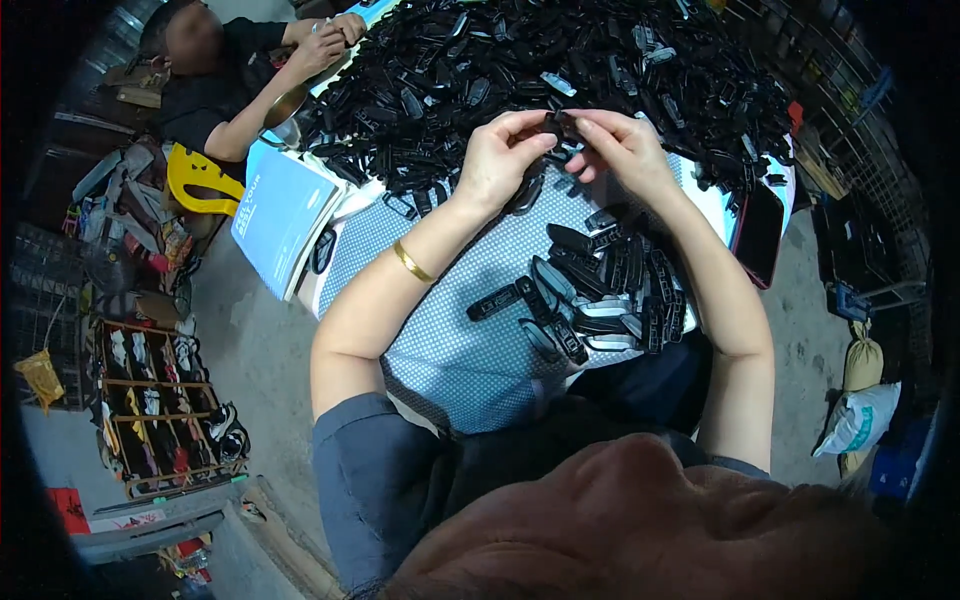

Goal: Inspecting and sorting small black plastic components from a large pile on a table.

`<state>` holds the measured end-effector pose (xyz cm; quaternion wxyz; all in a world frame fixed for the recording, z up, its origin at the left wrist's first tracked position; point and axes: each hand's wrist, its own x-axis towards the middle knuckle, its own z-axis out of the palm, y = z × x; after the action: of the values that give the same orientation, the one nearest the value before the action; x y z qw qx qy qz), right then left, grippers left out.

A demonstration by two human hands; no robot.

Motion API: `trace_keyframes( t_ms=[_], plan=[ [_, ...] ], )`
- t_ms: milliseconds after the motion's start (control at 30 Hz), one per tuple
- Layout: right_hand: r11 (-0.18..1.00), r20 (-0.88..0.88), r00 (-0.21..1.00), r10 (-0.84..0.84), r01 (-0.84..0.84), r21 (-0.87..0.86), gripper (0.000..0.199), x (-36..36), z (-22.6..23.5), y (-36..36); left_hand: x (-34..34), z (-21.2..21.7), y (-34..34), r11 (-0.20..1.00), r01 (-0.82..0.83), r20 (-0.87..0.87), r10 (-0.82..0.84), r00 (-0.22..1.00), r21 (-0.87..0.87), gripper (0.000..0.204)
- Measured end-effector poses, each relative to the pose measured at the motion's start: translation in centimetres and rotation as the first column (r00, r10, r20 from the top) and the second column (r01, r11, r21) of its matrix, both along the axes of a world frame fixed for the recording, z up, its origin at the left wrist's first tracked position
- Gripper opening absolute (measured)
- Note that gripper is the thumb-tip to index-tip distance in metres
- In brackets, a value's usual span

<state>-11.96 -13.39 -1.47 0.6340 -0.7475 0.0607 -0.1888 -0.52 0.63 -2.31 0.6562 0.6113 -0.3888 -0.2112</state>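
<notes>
Between the fingertips of both hands is a small black plastic piece (558, 122); its exact kind is too small and dark to make out. My left hand (498, 165) pinches it from the left with thumb and forefinger. From the right, my right hand (630, 150) grips it the same way, its other fingers curled below. Beyond the hands spreads a big pile of oblong black plastic pieces (480, 70), a few with silvery faces. Nearer to me, between my forearms, lies a smaller heap of similar black and grey pieces (600, 280) on the patterned tabletop (430, 310).
A blue-covered book (285, 215) lies at the table's left edge, near a metal cup (287, 115) and a yellow chair (200, 185). A dark phone (758, 235) lies at the right edge. Across at the far left sits another person (215, 80), hands over the table. Sacks (860, 415) stand at right.
</notes>
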Motion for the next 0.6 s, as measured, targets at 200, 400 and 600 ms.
trace_keyframes(
  t_ms=[200,400,600],
  plan=[
    [0.998,-0.029,0.999,-0.029,0.027,-0.058,0.029,0.2,-0.4,0.2,-0.5,0.1,0.0,0.999,-0.027,-0.058,0.025,0.998,-0.022,0.028],
    [0.999,0.052,0.998,-0.021,0.019,0.030,0.028,0.2,-0.6,0.7,-0.6,-0.1,-0.2,0.996,-0.051,-0.059,0.046,0.997,-0.071,0.029],
    [0.998,0.090,0.995,-0.031,0.035,-0.043,0.028,0.2,-0.7,0.9,-0.8,0.5,0.1,0.996,-0.074,0.034,0.076,0.997,-0.050,0.027]
  ],
)
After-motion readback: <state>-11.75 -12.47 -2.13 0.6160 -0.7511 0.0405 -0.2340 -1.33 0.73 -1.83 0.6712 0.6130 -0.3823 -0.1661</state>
